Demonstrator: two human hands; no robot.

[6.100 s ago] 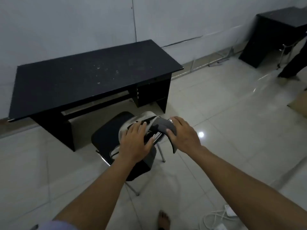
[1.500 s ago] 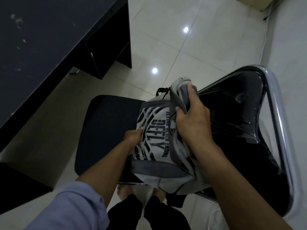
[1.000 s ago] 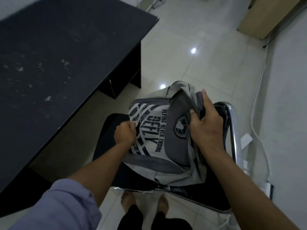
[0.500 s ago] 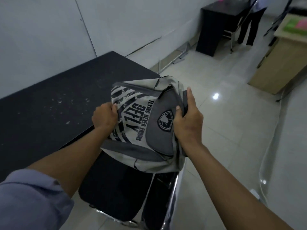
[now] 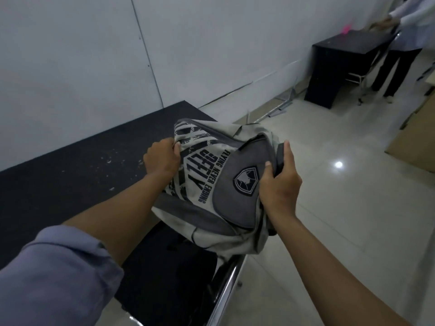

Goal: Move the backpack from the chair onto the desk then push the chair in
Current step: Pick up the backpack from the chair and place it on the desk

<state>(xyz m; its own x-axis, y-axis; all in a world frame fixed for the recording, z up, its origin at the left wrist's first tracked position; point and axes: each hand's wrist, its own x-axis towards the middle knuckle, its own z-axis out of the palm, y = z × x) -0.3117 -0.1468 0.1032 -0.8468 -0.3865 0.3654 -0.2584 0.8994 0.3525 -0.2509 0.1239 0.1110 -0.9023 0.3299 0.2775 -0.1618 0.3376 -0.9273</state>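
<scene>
**Head view: backpack held in the air, desk lies ahead and to the left of the grip**

Head view, nearest first: below the grip sits the chair (image 5: 164, 274), its dark seat under the hanging lower end of the bag and its shiny metal frame (image 5: 226, 285) running just under the right forearm. The backpack (image 5: 211, 182) is clear of the seat, carried between both hands.

The left hand (image 5: 161, 160) is closed on the printed grey fabric at the bag's left edge. The right hand (image 5: 280, 184) is clamped on the right edge beside the dark front pocket, thumb on the front, fingers wrapped behind. The bag's long axis runs away from the person, top end far, bottom end sagging near the chair.

Beyond and to the left of the grip lies the desk (image 5: 70, 175), a black top with pale specks. The bag's far left corner overlaps the desk's right end as seen from here; whether it touches the surface I cannot tell. The left hand is the nearer one to the desk, so the carry likely goes forward and leftward, left hand leading. The chair remains to be pushed in.

Farther off stand another black desk (image 5: 341, 64) and a second person (image 5: 404, 43), well apart from the work.
</scene>
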